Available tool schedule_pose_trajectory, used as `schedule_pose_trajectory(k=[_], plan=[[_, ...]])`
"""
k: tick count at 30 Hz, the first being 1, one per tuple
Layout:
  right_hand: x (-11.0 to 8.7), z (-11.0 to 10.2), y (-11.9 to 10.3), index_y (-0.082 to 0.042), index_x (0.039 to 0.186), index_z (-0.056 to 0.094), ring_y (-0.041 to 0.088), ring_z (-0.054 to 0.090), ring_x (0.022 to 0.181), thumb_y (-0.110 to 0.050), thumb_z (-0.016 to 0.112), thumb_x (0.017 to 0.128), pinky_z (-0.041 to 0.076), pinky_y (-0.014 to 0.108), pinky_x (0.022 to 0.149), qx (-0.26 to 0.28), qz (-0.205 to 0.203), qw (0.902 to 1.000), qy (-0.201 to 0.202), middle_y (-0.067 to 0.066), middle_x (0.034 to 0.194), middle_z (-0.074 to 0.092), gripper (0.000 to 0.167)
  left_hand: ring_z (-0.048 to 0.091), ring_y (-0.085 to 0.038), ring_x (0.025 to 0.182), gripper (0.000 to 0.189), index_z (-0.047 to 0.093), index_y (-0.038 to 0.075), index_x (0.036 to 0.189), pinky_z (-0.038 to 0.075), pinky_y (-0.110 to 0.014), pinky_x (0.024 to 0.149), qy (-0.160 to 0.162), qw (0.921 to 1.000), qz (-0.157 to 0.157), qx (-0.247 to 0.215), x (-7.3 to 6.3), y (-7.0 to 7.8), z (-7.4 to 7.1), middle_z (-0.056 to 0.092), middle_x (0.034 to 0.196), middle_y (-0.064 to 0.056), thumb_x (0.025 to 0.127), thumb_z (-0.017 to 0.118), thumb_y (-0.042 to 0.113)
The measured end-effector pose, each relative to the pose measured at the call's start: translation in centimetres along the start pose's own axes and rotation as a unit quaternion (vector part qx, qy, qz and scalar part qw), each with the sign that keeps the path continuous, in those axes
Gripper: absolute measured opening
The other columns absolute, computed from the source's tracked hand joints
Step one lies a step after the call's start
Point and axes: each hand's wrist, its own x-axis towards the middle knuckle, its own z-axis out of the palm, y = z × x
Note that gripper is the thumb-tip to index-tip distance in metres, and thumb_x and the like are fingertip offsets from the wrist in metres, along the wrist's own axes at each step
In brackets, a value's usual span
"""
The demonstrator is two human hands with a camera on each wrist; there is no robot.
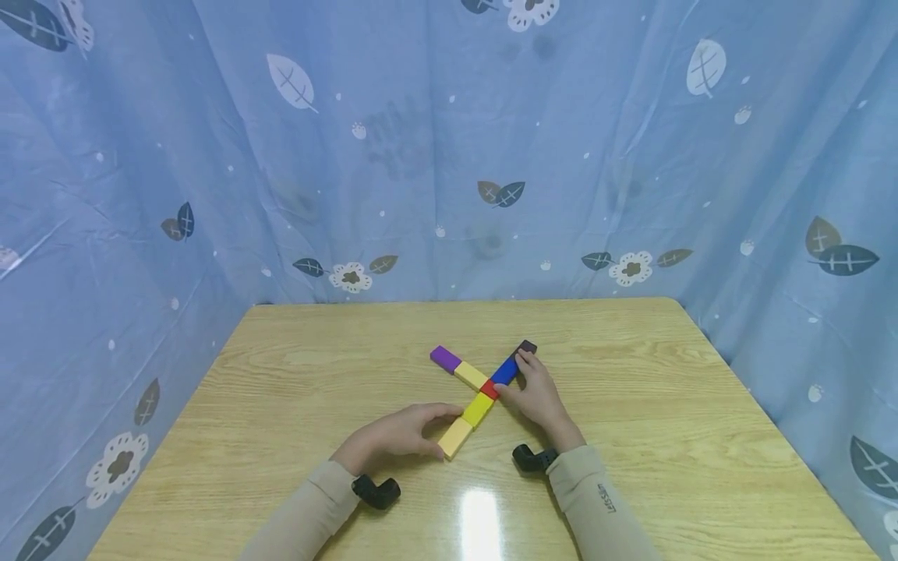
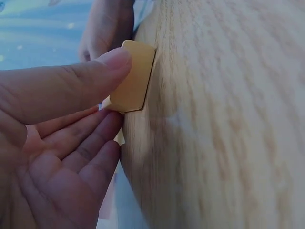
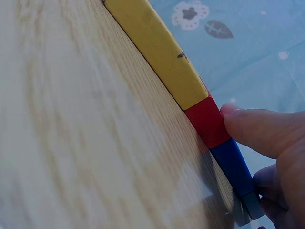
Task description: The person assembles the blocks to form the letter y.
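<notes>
Several coloured blocks lie end to end on the table as a slanting row. From the near end come a light orange block (image 1: pixel 456 439), a yellow block (image 1: pixel 478 410), a small red block (image 1: pixel 489 389), a blue block (image 1: pixel 504 372) and a dark block (image 1: pixel 528 346). My left hand (image 1: pixel 400 432) pinches the light orange block, its thumb on the near end face (image 2: pixel 136 78) and fingers along the left side. On the row's right side, my right hand (image 1: pixel 539 397) rests its thumb against the red block (image 3: pixel 207 123), other fingertips by the blue and dark blocks.
A pale yellow block (image 1: pixel 471 375) and a purple block (image 1: pixel 445 358) branch off to the far left from the red block. The wooden table (image 1: pixel 316 358) ends at a blue patterned curtain (image 1: pixel 435 156). Each wrist wears a black camera (image 1: pixel 376 492).
</notes>
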Motion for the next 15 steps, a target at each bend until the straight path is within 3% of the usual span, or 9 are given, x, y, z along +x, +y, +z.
schedule_pose_trajectory(k=[5,11,15], plan=[[0.02,0.02,-0.08,0.007,0.142,0.034,0.04,0.023,0.14,-0.038,0.07,0.084,0.025,0.053,0.113,-0.002,-0.002,1.0,-0.001,0.021,0.152,0.027,0.081,0.036,-0.017,0.137,0.075,0.039,0.022,0.144,0.028,-0.04,0.114,0.004,1.0,0.004,-0.003,-0.08,-0.25,-0.02,0.042,0.147,0.005,0.08,0.075,0.035],[-0.26,-0.02,0.22,0.008,0.141,0.035,0.041,0.025,0.139,-0.037,0.071,0.083,0.026,0.054,0.112,0.003,-0.015,0.9997,0.02,0.022,0.151,0.03,0.082,0.04,-0.019,0.135,0.067,0.04,0.011,0.143,0.03,-0.039,0.113,0.014,0.9993,0.03,-0.016,-0.55,-0.13,-0.18,0.046,0.144,-0.002,0.087,0.067,0.034],[-0.28,-0.04,0.55,0.007,0.141,0.037,0.041,0.026,0.139,-0.037,0.07,0.084,0.026,0.054,0.112,0.024,-0.021,0.9987,0.039,0.023,0.15,0.031,0.08,0.041,-0.021,0.135,0.062,0.041,0.008,0.143,0.03,-0.039,0.113,0.029,0.9989,0.032,-0.016,-0.87,-0.2,-0.22,0.047,0.144,-0.005,0.091,0.062,0.034]])
